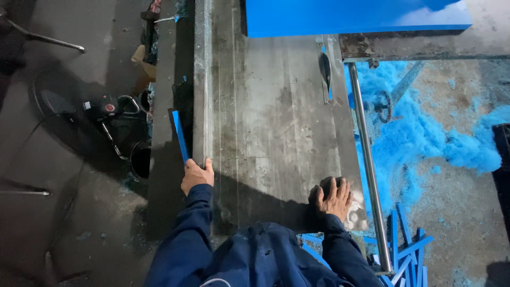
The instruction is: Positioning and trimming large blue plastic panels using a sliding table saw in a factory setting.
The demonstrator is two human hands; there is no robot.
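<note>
My left hand [196, 177] grips a narrow blue strip [179, 134] at its near end, holding it along the left edge of a worn grey metal saw table [265, 133]. My right hand [332, 197] rests near the table's front right corner, fingers curled over something dark that I cannot make out. A large blue board [350, 16] lies across the far end of the table. A saw blade [324, 69] pokes up through a slot at the table's right side. Both my sleeves are dark blue.
A steel guide rod [366, 159] runs along the table's right side. Blue sawdust [419, 138] covers the floor to the right. Several blue offcut strips [404, 250] lie by my right leg. A dark fan [79, 109] and a bucket [141, 159] stand at the left.
</note>
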